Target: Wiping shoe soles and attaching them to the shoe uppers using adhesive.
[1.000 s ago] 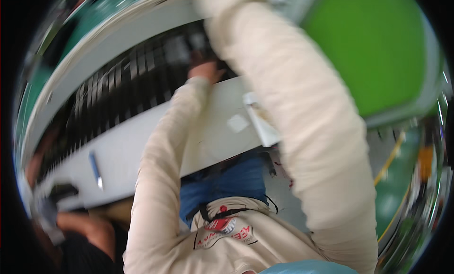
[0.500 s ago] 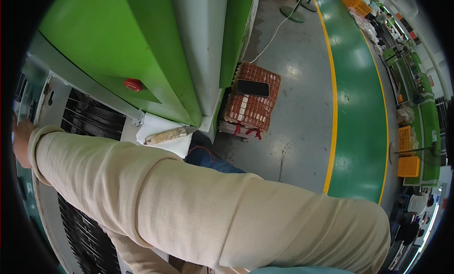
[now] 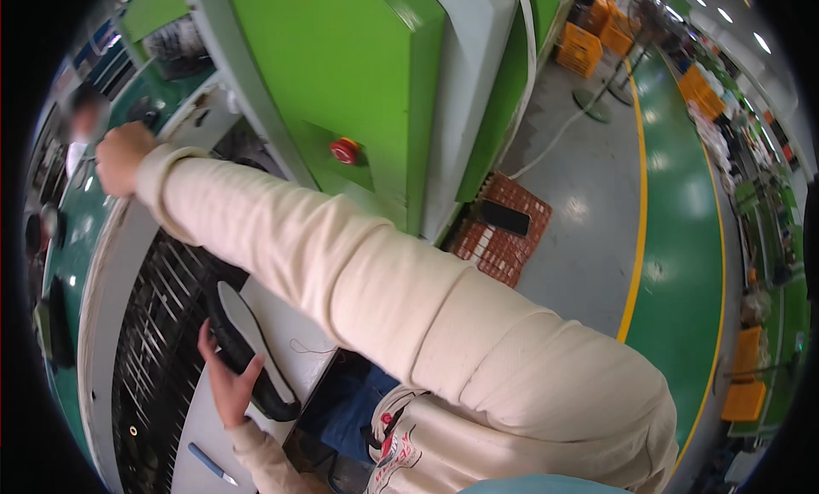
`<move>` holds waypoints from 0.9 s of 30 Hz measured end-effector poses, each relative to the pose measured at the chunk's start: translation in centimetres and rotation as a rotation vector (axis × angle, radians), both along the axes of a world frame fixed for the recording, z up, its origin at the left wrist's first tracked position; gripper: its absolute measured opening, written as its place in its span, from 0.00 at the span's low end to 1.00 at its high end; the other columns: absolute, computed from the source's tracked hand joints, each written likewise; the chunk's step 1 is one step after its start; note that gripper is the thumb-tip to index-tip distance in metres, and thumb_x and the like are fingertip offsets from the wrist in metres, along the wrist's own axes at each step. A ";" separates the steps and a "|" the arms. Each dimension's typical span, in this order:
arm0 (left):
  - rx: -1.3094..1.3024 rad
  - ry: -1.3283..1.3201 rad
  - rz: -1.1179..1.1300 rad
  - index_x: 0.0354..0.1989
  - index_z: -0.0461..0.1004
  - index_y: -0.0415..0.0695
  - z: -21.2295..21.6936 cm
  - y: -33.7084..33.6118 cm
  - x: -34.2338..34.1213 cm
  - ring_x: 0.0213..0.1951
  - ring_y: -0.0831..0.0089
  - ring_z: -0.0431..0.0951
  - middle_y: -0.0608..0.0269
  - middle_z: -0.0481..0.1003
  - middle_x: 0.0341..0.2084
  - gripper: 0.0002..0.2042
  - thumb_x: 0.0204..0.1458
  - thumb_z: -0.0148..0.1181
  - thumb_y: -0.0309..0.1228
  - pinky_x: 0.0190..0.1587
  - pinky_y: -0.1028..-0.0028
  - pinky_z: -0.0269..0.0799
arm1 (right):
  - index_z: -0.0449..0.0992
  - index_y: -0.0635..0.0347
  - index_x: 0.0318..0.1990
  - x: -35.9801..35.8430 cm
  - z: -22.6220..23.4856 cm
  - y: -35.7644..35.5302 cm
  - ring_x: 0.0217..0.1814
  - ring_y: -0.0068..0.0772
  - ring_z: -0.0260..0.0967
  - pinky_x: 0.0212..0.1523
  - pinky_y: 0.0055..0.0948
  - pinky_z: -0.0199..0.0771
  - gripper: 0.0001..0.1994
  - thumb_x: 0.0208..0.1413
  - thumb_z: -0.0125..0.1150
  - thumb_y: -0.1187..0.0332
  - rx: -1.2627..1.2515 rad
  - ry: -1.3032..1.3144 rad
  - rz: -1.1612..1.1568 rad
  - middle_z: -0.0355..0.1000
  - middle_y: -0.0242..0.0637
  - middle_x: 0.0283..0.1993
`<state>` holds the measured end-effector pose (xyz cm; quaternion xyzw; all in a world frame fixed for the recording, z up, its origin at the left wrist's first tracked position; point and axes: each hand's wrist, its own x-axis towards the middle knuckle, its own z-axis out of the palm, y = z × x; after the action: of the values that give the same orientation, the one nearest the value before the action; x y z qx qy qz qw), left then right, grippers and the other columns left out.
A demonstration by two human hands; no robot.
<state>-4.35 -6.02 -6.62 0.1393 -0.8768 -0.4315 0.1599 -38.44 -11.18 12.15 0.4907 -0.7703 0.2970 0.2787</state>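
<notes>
My left hand is wrapped around the side of a black shoe, thumb and fingers on its edges. The shoe's long light grey underside faces up, and it is held tilted over a pale work shelf. My right arm stretches across the view to the upper left. Its hand is over the edge of the green conveyor, fingers curled; anything in them is hidden. A blue-handled tool with a metal tip lies on the shelf near my left wrist.
A black slatted rack lies between shelf and conveyor. Ahead stands a green machine housing with a red button. A phone rests on a red-brown woven stack on the floor. Another person is beyond the conveyor.
The view has shifted left and back. My left hand and the shoe have come into sight; before, my right sleeve hid them. My right hand is still stretched out toward the conveyor.
</notes>
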 end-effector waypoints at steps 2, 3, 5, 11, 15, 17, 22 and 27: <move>0.142 -0.051 0.010 0.73 0.63 0.36 -2.2 -0.8 -1.1 0.60 0.64 0.73 0.50 0.72 0.61 0.40 0.50 0.75 0.31 0.65 0.66 0.68 | 0.90 0.51 0.35 -0.4 -0.3 1.8 0.45 0.47 0.85 0.47 0.52 0.83 0.14 0.59 0.61 0.57 -0.158 -0.052 0.049 0.86 0.41 0.40; 0.227 -0.135 0.045 0.72 0.63 0.34 -2.7 -1.0 -1.4 0.58 0.65 0.74 0.51 0.74 0.57 0.40 0.51 0.75 0.32 0.64 0.67 0.69 | 0.90 0.52 0.33 0.1 -0.4 2.8 0.42 0.50 0.85 0.46 0.55 0.83 0.14 0.59 0.61 0.57 -0.285 -0.146 0.074 0.86 0.42 0.39; 0.245 0.028 0.041 0.69 0.65 0.32 -3.2 -0.6 -2.2 0.55 0.65 0.76 0.52 0.77 0.53 0.38 0.50 0.75 0.33 0.63 0.67 0.70 | 0.86 0.60 0.33 0.3 0.5 5.4 0.34 0.45 0.85 0.39 0.50 0.85 0.16 0.65 0.59 0.59 -0.559 -0.290 0.184 0.84 0.43 0.32; 0.500 0.375 0.349 0.67 0.68 0.33 -4.3 -1.7 2.7 0.53 0.66 0.78 0.53 0.76 0.56 0.31 0.60 0.71 0.37 0.60 0.68 0.73 | 0.70 0.66 0.51 10.1 -2.9 14.5 0.31 0.29 0.81 0.30 0.30 0.82 0.11 0.68 0.64 0.71 -0.960 -1.073 0.960 0.80 0.40 0.36; 0.533 0.617 0.385 0.67 0.66 0.35 0.9 3.3 2.3 0.53 0.65 0.79 0.51 0.77 0.54 0.30 0.63 0.68 0.40 0.58 0.65 0.77 | 0.69 0.63 0.52 13.8 -8.3 21.7 0.34 0.35 0.84 0.33 0.34 0.85 0.13 0.67 0.66 0.73 -0.623 -1.444 1.106 0.78 0.40 0.42; 0.550 0.626 0.303 0.70 0.64 0.35 1.1 3.9 2.4 0.53 0.64 0.79 0.50 0.77 0.56 0.33 0.63 0.69 0.39 0.56 0.65 0.78 | 0.68 0.62 0.54 15.2 -10.8 23.8 0.33 0.34 0.84 0.33 0.35 0.87 0.15 0.66 0.67 0.73 -0.593 -1.540 1.009 0.77 0.38 0.41; 0.338 0.672 0.380 0.73 0.65 0.35 1.2 3.5 3.1 0.54 0.66 0.79 0.53 0.77 0.58 0.31 0.64 0.69 0.34 0.57 0.68 0.77 | 0.71 0.63 0.56 18.0 -15.6 27.1 0.36 0.27 0.82 0.39 0.31 0.85 0.15 0.67 0.67 0.71 -0.580 -1.453 0.906 0.78 0.35 0.43; 0.305 0.626 0.275 0.64 0.71 0.34 5.6 5.8 2.4 0.51 0.67 0.80 0.53 0.80 0.53 0.22 0.65 0.67 0.29 0.58 0.69 0.75 | 0.73 0.64 0.57 20.2 -17.0 28.4 0.36 0.24 0.81 0.40 0.28 0.83 0.14 0.69 0.67 0.70 -0.593 -1.500 0.835 0.78 0.32 0.42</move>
<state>-1.92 -0.25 -1.02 0.1391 -0.6843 -0.5534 0.4540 -18.25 17.23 -4.81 0.3159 -0.4008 0.8016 -0.3114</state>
